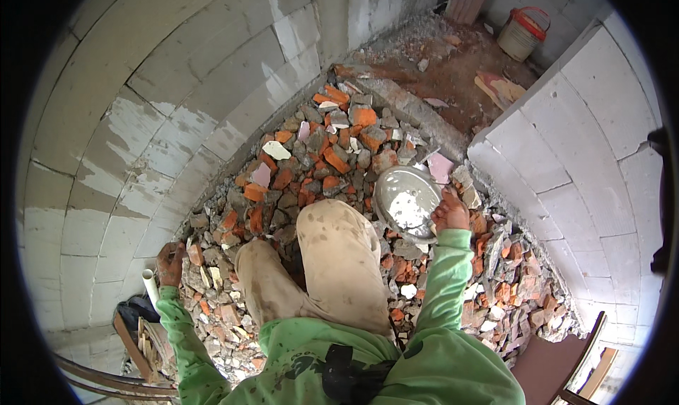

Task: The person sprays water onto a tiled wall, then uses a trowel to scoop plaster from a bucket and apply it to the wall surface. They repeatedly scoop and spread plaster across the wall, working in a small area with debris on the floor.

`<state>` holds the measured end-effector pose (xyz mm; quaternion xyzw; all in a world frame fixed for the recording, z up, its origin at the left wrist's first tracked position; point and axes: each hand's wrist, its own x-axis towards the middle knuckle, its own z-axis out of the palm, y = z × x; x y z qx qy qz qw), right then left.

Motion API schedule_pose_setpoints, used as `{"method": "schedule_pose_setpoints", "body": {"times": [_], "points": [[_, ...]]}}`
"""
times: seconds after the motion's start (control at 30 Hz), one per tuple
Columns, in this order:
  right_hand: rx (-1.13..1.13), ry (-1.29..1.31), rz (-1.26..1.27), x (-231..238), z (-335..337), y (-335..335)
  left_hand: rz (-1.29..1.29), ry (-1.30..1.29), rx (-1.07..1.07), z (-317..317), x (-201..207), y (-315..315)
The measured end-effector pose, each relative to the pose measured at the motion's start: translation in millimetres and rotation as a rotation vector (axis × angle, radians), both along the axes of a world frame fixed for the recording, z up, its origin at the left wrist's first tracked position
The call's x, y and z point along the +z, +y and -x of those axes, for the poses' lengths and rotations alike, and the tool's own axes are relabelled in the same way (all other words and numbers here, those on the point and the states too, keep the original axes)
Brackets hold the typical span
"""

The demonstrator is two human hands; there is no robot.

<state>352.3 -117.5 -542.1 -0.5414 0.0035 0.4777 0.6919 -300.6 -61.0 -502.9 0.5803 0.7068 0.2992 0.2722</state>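
Note:
My right hand (450,212) is closed on the rim of a round, shallow metal basin (390,198). Grey dust coats the basin, and a bright patch shines on its bottom. It is tilted over a heap of broken brick and mortar rubble (338,159). On the far left, close to the block wall, my left hand (170,265) hangs by the rubble's edge. Its fingers are loosely bent and a little apart, with no held thing showing. A pale brick chunk (195,254) lies just beside those fingers. My knees are bent low over the heap.
Grey block walls rise on the left (205,72) and right (566,143). A concrete sill (410,115) borders the rubble at the far side. Beyond it stands a bucket with a red rim (522,38). A white pipe (151,286) and wooden boards (134,345) are near my left arm.

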Motion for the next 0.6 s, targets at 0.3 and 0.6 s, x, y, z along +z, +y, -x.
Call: {"method": "schedule_pose_setpoints", "body": {"times": [0.3, 0.6], "points": [[0.421, -0.746, -0.203, -65, 50, 74, 0.07, 0.063, 0.035, 10, 12, -24], [1.521, -1.208, 1.122, -92, -28, 14, -0.232, 0.181, -0.195, -42, 68, 55]]}}
